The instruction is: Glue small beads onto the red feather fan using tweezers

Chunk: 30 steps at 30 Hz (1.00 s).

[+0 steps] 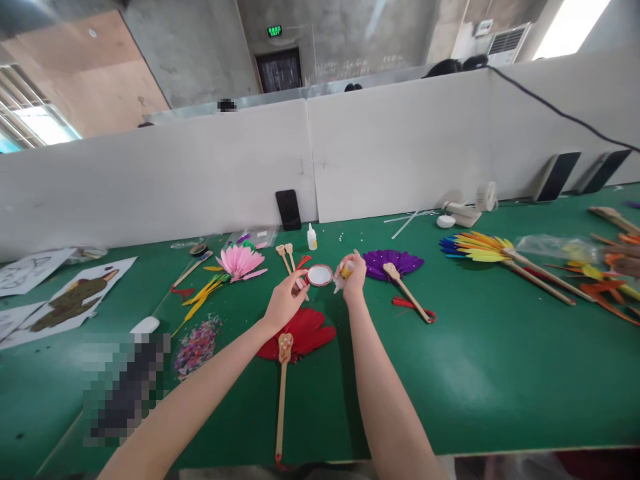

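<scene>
My left hand (pixel 286 299) grips a small round white disc with a red rim (pixel 320 275) by its left edge, above the table. Close beside the disc, my right hand (pixel 354 279) is closed around a small clear bottle with a yellow label (pixel 347 269), its nozzle tilted downward. Just below lies a red feather fan (pixel 313 333) with a wooden handle pointing toward me. A purple feather fan (pixel 395 262) rests to the right of my right hand. Behind my hands stands a white glue bottle (pixel 312 237), upright.
Pink feathers (pixel 241 260), wooden sticks (pixel 285 253) and a pile of colourful bits (pixel 197 347) lie to the left. A multicoloured feather fan (pixel 477 247) is at the right. A phone (pixel 289 209) leans on the white partition (pixel 400 147) along the back.
</scene>
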Each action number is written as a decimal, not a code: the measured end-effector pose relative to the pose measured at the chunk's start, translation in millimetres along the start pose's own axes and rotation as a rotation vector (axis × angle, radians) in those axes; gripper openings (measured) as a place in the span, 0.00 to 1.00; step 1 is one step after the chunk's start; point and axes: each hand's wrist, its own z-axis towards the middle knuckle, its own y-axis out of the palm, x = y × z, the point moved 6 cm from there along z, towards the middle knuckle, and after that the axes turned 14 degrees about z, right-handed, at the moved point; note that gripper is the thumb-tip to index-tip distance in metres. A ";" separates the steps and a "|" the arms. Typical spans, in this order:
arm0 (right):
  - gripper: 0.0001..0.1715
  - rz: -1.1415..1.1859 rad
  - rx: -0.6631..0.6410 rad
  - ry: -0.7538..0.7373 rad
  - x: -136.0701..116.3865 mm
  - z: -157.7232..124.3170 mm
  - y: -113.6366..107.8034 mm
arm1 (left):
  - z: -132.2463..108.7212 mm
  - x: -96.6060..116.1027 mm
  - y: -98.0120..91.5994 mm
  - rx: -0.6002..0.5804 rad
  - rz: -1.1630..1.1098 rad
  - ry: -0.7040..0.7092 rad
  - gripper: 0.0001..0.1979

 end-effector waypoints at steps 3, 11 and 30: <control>0.17 -0.070 -0.051 -0.003 4.6 -4.5 5.8 | -3.5 -1.7 2.9 -0.010 -0.041 -0.004 0.17; 0.17 -0.197 -0.146 -0.034 10.2 -15.0 14.0 | -0.4 -7.9 10.8 -0.060 0.010 -0.001 0.15; 0.18 -0.215 0.073 -0.159 -1.2 0.8 -12.5 | 67.7 2.4 42.7 -0.185 -0.048 -0.100 0.15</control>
